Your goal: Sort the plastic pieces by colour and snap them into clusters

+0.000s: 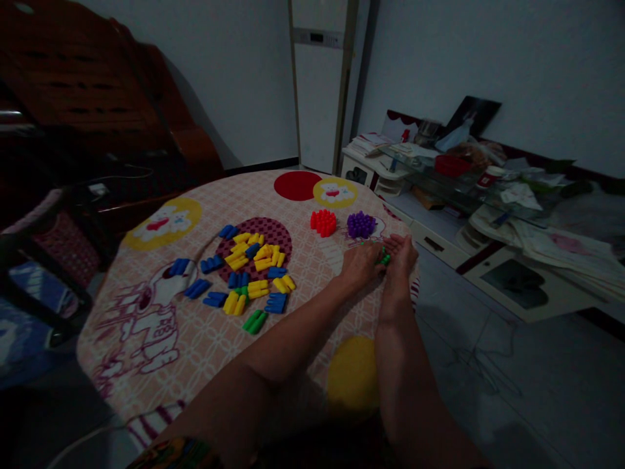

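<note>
Green pieces (385, 258) between two hands (360, 266) (402, 254), one red cluster (323, 223), one purple cluster (361, 225)

Scattered blocks (238, 280) lie on the table (308, 266), left of the left hand (361, 264).

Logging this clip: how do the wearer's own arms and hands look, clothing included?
The left hand and right hand are ungloved, and both forearms are bare, with no watch or bracelet visible. Dark patterned fabric with green and orange-yellow patches shows at the bottom edge. It is too dim to rule out rings.
</note>
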Available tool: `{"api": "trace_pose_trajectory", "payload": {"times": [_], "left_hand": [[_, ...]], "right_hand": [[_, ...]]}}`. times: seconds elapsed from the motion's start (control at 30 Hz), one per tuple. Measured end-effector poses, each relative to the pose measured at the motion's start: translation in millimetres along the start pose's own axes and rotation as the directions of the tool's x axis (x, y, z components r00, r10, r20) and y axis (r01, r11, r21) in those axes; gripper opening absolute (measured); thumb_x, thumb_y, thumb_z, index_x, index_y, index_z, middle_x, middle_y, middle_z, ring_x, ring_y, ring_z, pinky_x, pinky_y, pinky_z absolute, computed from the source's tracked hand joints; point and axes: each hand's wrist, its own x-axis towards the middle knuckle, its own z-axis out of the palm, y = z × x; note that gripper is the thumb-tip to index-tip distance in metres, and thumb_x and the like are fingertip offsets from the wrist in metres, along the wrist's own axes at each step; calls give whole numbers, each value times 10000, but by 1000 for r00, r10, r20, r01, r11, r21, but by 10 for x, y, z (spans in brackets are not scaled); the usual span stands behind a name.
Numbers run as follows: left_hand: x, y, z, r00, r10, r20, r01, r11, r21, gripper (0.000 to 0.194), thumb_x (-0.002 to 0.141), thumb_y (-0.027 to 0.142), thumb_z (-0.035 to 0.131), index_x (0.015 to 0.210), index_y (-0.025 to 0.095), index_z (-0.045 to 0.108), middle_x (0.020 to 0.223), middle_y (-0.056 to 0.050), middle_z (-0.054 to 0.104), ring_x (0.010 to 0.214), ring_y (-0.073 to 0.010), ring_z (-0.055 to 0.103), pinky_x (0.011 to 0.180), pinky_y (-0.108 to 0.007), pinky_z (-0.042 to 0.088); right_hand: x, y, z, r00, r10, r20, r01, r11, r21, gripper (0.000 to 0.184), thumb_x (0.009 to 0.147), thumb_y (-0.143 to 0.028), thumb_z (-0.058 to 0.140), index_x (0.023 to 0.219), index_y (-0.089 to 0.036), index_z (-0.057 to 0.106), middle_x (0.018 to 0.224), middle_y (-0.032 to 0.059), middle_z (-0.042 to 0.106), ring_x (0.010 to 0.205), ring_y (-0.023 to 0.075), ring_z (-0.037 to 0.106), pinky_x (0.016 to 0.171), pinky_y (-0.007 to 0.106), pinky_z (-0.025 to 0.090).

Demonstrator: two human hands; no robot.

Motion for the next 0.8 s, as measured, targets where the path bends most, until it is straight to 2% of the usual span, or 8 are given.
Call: {"api": "trace_pose_trajectory", "payload": {"times": [0.13, 0.2, 0.3, 0.4, 0.47, 0.53, 0.63, 0.8], "left_hand": [[-177, -391, -325, 997, -59, -51, 59, 998, -8, 125, 842, 203, 630, 963, 191, 661, 959, -58, 711, 920, -199, 648, 800, -297, 476], [-292, -660, -579, 991, -119, -54, 120, 993, 20, 109, 826, 189, 626, 919, 179, 681, 923, -61, 716, 858, -188, 646, 770, -288, 465], [-534, -1023, -1023, 970, -239, -33, 241, 969, 60, 136, 819, 200, 611, 907, 164, 708, 860, -53, 726, 762, -166, 637, 697, -264, 434], [-852, -1240, -1410, 944, -330, -27, 330, 934, 135, 191, 837, 258, 579, 891, 152, 729, 801, -54, 729, 709, -163, 621, 646, -262, 400], [-1072, -1324, -1568, 932, -362, 6, 357, 920, 164, 210, 839, 283, 572, 858, 154, 737, 788, -57, 735, 700, -163, 620, 640, -267, 392], [-1271, -1400, -1630, 927, -371, 59, 357, 920, 163, 208, 836, 286, 577, 860, 167, 746, 826, -54, 751, 739, -169, 639, 668, -269, 405], [-1498, -1537, -1589, 902, -419, 107, 389, 895, 219, 207, 823, 269, 596, 923, 197, 763, 927, -55, 768, 838, -204, 668, 706, -279, 419], [-1667, -1663, -1464, 834, -532, 146, 460, 817, 348, 235, 840, 297, 606, 1011, 215, 744, 928, -68, 758, 824, -221, 671, 631, -280, 387]], "right_hand": [[-39, 8, -15, 1000, -19, 7, 19, 1000, 3, 462, 927, -600, 407, 792, -214, 623, 769, 53, 675, 681, 177, 661, 656, 335, 563], [-39, 10, -19, 1000, -25, 7, 25, 1000, 1, 446, 931, -589, 413, 809, -218, 627, 793, 57, 679, 700, 179, 660, 664, 338, 562], [18, 17, -14, 999, 39, -16, -39, 999, 3, 436, 945, -564, 394, 794, -218, 612, 770, 56, 665, 679, 178, 645, 654, 341, 554], [101, 37, -7, 997, 80, -17, -80, 997, -3, 445, 954, -572, 380, 790, -217, 594, 725, 44, 645, 655, 179, 635, 633, 335, 542], [133, 48, -5, 997, 74, -9, -74, 997, -12, 453, 952, -589, 388, 791, -216, 589, 703, 37, 636, 650, 183, 635, 623, 333, 534], [134, 50, -2, 998, 66, -5, -66, 998, -21, 456, 952, -591, 396, 784, -213, 588, 691, 33, 632, 646, 183, 635, 619, 333, 530], [93, 33, 8, 998, 57, -25, -58, 998, -30, 439, 971, -531, 383, 764, -207, 595, 692, 40, 640, 632, 178, 631, 618, 338, 528], [25, 1, 29, 999, 35, -40, -37, 999, -28, 414, 985, -433, 367, 747, -194, 607, 694, 54, 652, 627, 179, 628, 621, 343, 523]]}}
